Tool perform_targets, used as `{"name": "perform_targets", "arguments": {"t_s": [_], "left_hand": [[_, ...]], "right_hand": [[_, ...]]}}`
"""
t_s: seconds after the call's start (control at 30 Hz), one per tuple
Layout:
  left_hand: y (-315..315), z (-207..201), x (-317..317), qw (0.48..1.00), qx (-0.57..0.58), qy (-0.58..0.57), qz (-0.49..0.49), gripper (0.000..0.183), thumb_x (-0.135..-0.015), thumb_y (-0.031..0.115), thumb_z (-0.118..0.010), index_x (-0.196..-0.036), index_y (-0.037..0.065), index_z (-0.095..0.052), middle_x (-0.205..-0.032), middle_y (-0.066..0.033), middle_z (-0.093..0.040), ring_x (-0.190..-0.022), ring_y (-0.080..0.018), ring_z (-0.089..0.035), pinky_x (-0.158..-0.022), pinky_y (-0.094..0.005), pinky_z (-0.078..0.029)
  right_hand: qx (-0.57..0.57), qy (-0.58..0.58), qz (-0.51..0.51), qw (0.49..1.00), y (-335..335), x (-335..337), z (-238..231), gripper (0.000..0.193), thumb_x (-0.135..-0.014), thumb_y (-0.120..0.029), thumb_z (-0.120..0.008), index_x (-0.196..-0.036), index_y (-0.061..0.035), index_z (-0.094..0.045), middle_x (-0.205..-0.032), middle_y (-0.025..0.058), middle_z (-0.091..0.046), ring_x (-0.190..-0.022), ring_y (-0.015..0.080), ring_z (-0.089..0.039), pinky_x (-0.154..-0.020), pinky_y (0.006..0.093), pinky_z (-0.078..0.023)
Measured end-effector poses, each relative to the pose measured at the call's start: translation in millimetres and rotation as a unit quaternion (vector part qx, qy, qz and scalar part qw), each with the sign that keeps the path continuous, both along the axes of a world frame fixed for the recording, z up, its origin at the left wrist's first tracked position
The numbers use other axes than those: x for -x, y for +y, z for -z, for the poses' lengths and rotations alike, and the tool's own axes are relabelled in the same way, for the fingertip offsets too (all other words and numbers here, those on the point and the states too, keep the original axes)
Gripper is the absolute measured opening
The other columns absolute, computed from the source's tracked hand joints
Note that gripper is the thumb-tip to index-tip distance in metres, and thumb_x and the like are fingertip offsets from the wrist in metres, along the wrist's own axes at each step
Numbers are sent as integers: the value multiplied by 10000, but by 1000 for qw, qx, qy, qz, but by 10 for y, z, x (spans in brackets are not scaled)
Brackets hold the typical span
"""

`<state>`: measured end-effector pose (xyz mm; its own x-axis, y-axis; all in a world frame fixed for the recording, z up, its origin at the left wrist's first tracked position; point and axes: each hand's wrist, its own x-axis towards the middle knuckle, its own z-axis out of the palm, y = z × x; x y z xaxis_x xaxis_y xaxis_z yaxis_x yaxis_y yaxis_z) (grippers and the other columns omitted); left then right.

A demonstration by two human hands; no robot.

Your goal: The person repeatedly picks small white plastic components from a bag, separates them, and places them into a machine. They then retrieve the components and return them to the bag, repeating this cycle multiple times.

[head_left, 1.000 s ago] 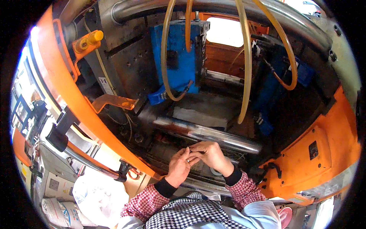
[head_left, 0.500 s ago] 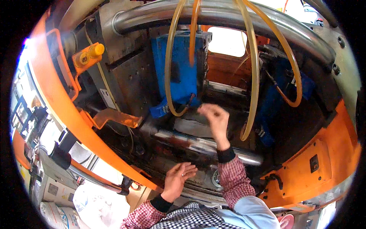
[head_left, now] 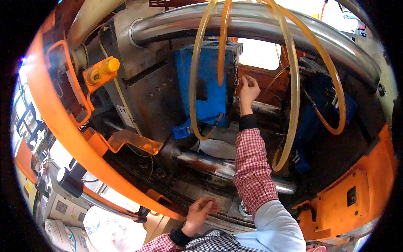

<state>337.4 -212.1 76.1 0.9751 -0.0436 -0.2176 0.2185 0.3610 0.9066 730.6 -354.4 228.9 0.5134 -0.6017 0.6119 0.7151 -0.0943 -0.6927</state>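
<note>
My right hand [head_left: 249, 93] is raised inside an orange machine, close to the right face of a blue metal block [head_left: 201, 80]. Its fingers are curled, thumb and fingertips near each other; anything between them is too small to make out. Lower down, near the machine's front edge, my left hand [head_left: 199, 215] is held with fingers loosely stretched to the right and nothing visible in them. A clear yellowish hose [head_left: 194, 84] loops down in front of the block. Another hose [head_left: 295, 84] hangs to the right of my right forearm.
A thick steel bar [head_left: 252, 23] crosses the top, and a lower shiny bar [head_left: 205, 161] runs beneath my right arm. An orange frame [head_left: 79, 143] curves along the left, with a yellow knob [head_left: 111, 66] beside it. White bags [head_left: 111, 231] stand at lower left; an orange panel [head_left: 344, 197] is at right.
My right hand has moved up and slightly right, from near the lower hose end to beside the block's right face. My left hand is a little lower. The whole view has shifted slightly.
</note>
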Motion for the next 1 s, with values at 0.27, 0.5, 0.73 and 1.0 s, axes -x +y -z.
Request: {"name": "perform_targets", "arguments": {"t_s": [0.27, 0.5, 0.73, 1.0], "left_hand": [[27, -62, 86, 998, -61, -18, -1, 185, -933, 113, -501, -1051, -27, -531, -957, -120, -646, -862, -206, -633, -808, -321, -509], [11, -31, 79, 999, -49, 5, -10, 172, -931, 113, -507, -1046, -12, -538, -940, -116, -650, -870, -194, -630, -810, -307, -506], [25, -57, 103, 990, -138, -41, -8, 179, -923, 89, -515, -1055, -26, -550, -918, -118, -654, -829, -187, -634, -753, -300, -516], [660, -828, 879, 510, -639, -548, -179, 669, -766, 318, -665, -1246, -48, -375, -1276, -203, -433, -1098, -339, -501, -896, -481, -401]], "right_hand": [[140, 33, 148, 978, 121, -317, -223, 220, -834, -98, -607, -1022, 17, -606, -934, 168, -673, -892, 294, -647, -771, 366, -487], [213, 59, 182, 958, 78, -463, -259, 267, -829, -109, -615, -1075, -6, -617, -930, 155, -674, -874, 298, -650, -769, 365, -494], [279, 168, 169, 930, 189, -285, -388, 433, -804, -19, -559, -1233, -2, -505, -1004, 163, -657, -888, 336, -630, -780, 392, -488], [392, 99, 154, 902, -92, -367, -121, 683, -739, 44, -482, -1372, 83, -227, -1255, 169, -534, -1019, 342, -574, -843, 376, -464]]}}
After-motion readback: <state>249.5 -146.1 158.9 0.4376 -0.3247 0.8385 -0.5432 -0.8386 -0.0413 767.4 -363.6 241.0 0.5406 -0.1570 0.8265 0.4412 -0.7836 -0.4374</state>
